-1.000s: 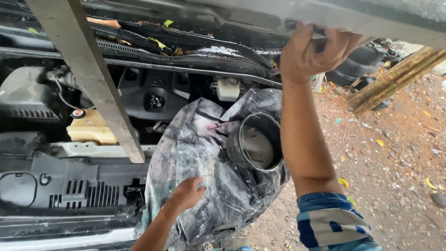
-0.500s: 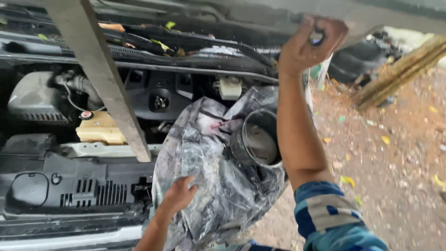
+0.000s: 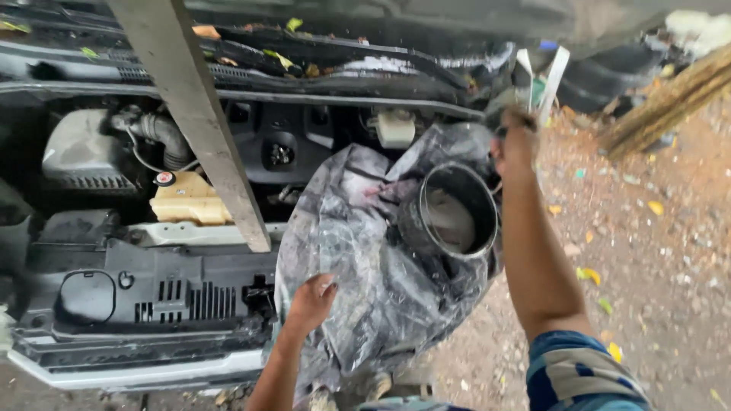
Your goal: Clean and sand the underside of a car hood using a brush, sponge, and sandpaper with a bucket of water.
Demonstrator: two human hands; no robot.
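Observation:
A grey, crumpled plastic sheet [image 3: 365,251] covers the right part of an open engine bay. A black round duct [image 3: 457,209] pokes out through it, its opening facing me. My left hand [image 3: 311,301] rests flat on the lower part of the sheet, fingers slightly apart. My right hand [image 3: 516,148] is blurred, with curled fingers, at the sheet's upper right edge just beside the duct's rim. Whether it grips anything cannot be made out. A striped blue sleeve [image 3: 579,373] covers that upper arm.
A grey prop bar [image 3: 190,114] slants across the bay from the upper left. A yellowish fluid tank [image 3: 190,199], a white reservoir [image 3: 396,128] and a black front panel [image 3: 152,293] lie in the bay. Dirt ground [image 3: 655,251] and wooden planks [image 3: 670,99] are to the right.
My right hand has come down from the raised hood's edge to the sheet beside the duct. My left hand stays on the sheet. The view has shifted closer and to the right.

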